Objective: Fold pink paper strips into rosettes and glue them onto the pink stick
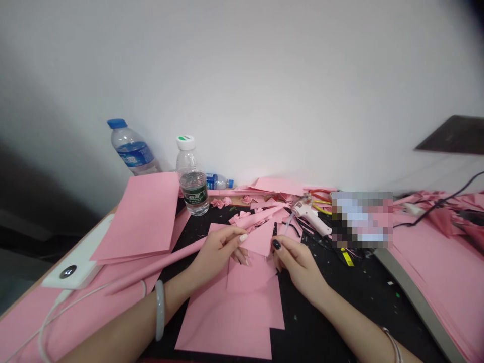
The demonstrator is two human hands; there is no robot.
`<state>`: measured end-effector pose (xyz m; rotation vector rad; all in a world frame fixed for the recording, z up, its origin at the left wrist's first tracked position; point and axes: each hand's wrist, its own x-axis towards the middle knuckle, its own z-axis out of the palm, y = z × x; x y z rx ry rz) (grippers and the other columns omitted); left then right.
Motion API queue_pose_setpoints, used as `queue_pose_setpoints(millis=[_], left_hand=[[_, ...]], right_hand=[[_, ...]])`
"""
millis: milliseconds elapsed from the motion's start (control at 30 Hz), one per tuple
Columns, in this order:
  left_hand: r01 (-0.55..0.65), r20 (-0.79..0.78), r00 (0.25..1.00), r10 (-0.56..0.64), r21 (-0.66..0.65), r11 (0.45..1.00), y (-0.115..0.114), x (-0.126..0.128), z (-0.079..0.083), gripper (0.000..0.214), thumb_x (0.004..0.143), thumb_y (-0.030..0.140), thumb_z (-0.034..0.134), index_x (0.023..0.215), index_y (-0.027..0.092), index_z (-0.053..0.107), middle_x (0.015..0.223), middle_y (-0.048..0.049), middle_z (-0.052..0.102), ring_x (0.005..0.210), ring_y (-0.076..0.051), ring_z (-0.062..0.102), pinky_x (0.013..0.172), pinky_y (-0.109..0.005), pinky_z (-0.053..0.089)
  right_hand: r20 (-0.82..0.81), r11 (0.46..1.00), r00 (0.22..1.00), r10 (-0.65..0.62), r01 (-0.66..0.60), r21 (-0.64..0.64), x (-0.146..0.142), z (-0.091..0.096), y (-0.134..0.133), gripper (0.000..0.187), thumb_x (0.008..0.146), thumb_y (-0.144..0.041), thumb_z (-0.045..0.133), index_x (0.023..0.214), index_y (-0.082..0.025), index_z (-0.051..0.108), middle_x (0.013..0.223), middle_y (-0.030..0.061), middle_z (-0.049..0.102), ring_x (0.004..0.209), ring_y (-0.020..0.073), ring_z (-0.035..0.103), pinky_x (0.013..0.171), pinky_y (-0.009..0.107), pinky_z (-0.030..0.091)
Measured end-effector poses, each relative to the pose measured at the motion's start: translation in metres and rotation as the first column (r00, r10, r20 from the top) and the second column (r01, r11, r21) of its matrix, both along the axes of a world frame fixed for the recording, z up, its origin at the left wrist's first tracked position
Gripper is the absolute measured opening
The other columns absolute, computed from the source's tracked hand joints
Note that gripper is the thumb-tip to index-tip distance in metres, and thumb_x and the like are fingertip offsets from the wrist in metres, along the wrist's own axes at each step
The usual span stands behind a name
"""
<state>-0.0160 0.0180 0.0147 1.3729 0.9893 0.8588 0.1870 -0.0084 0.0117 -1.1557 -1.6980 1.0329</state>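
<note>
Between my hands is a small piece of pink paper (260, 239), held up over larger pink sheets (230, 322) on the black work surface. My left hand (223, 247) pinches its left edge between thumb and fingers. At the right edge, my right hand (297, 259) closes its thumb and fingertips on the same piece. Just beyond my hands lie folded pink paper scraps (242, 219) and a white glue gun (313, 219). Some of my fingertips are hidden behind the paper.
A half-full water bottle (192, 186) stands behind my left hand, and a blue-capped bottle (132, 148) leans by the wall. Folded pink sheets (147, 217) and a white power bank (75, 269) lie left. Pliers handles (321, 206), cables and a pink paper stack (446, 267) are right.
</note>
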Motion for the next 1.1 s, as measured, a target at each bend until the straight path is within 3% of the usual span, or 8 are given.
queue_pose_setpoints(millis=[167, 367, 533, 633, 700, 833, 933, 1100], left_hand=[[0.062, 0.034, 0.998, -0.061, -0.023, 0.998, -0.002, 0.002, 0.0, 0.022, 0.089, 0.03, 0.049, 0.099, 0.014, 0.059, 0.064, -0.0011, 0.066, 0.057, -0.016, 0.067, 0.058, -0.026, 0.053], [0.099, 0.015, 0.995, -0.099, -0.015, 0.995, -0.002, 0.002, -0.003, 0.031, 0.09, 0.029, 0.047, 0.113, 0.014, 0.061, 0.073, -0.0049, 0.069, 0.059, -0.016, 0.067, 0.059, -0.028, 0.054], [0.259, -0.186, 0.957, -0.224, 0.188, 0.948, -0.005, 0.001, -0.002, 0.041, 0.084, 0.032, 0.057, 0.123, 0.02, 0.06, 0.082, -0.0037, 0.068, 0.064, -0.014, 0.061, 0.063, -0.026, 0.051], [0.265, -0.337, 0.929, -0.154, 0.312, 0.913, -0.008, 0.002, -0.003, 0.061, 0.072, 0.035, 0.071, 0.128, 0.017, 0.055, 0.071, -0.001, 0.065, 0.063, -0.015, 0.056, 0.059, -0.024, 0.048], [0.27, -0.39, 0.914, -0.11, 0.382, 0.884, -0.009, 0.003, -0.004, 0.061, 0.072, 0.034, 0.07, 0.128, 0.015, 0.055, 0.069, -0.0012, 0.064, 0.062, -0.016, 0.055, 0.059, -0.025, 0.047], [0.282, -0.421, 0.905, -0.063, 0.482, 0.83, -0.013, 0.003, -0.001, 0.044, 0.084, 0.025, 0.053, 0.126, 0.012, 0.057, 0.073, -0.0055, 0.067, 0.062, -0.017, 0.058, 0.061, -0.028, 0.048], [0.253, -0.371, 0.925, -0.084, 0.433, 0.865, -0.014, 0.003, 0.003, 0.036, 0.089, 0.02, 0.041, 0.116, 0.013, 0.063, 0.075, -0.0068, 0.071, 0.064, -0.018, 0.062, 0.063, -0.029, 0.048], [0.189, -0.255, 0.958, -0.127, 0.232, 0.954, -0.013, 0.005, 0.005, 0.033, 0.09, 0.026, 0.043, 0.075, 0.012, 0.069, 0.072, -0.0082, 0.072, 0.066, -0.019, 0.067, 0.065, -0.029, 0.052]], right_hand=[[0.008, 0.997, 0.998, 0.066, -0.066, -0.026, -0.004, -0.005, -0.003, 0.028, 0.092, -0.034, 0.04, 0.07, -0.018, 0.049, 0.053, -0.0041, 0.045, 0.047, 0.0101, 0.044, 0.047, 0.021, 0.037], [-0.008, 0.997, 1.0, 0.03, -0.031, -0.066, -0.006, -0.004, -0.002, 0.026, 0.088, -0.033, 0.045, 0.068, -0.018, 0.051, 0.05, -0.0053, 0.045, 0.043, 0.0093, 0.043, 0.044, 0.02, 0.035], [0.008, 0.996, 0.999, -0.048, 0.049, -0.077, -0.005, -0.005, -0.002, 0.025, 0.084, -0.027, 0.05, 0.061, -0.019, 0.046, 0.049, -0.0056, 0.042, 0.042, 0.0081, 0.037, 0.04, 0.019, 0.029], [0.099, 0.996, 0.991, -0.086, 0.084, 0.017, -0.004, -0.006, -0.003, 0.027, 0.082, -0.024, 0.05, 0.056, -0.019, 0.041, 0.049, -0.0058, 0.038, 0.044, 0.0082, 0.034, 0.042, 0.02, 0.028], [0.164, 0.993, 0.982, -0.096, 0.082, 0.089, -0.004, -0.007, -0.005, 0.029, 0.081, -0.022, 0.049, 0.055, -0.02, 0.038, 0.049, -0.0057, 0.037, 0.045, 0.0084, 0.034, 0.043, 0.02, 0.029], [0.247, 0.982, 0.963, -0.103, 0.06, 0.178, -0.005, -0.006, -0.006, 0.032, 0.083, -0.023, 0.049, 0.054, -0.02, 0.036, 0.049, -0.0058, 0.036, 0.045, 0.0081, 0.033, 0.044, 0.021, 0.026], [0.245, 0.982, 0.963, -0.111, 0.069, 0.175, -0.005, -0.006, -0.007, 0.029, 0.085, -0.028, 0.051, 0.059, -0.019, 0.042, 0.051, -0.0047, 0.04, 0.046, 0.0089, 0.035, 0.043, 0.021, 0.028], [0.121, 0.987, 0.986, -0.116, 0.101, 0.122, -0.005, -0.006, -0.007, 0.016, 0.087, -0.029, 0.052, 0.077, -0.018, 0.057, 0.057, -0.0031, 0.044, 0.049, 0.0105, 0.038, 0.044, 0.021, 0.033]])
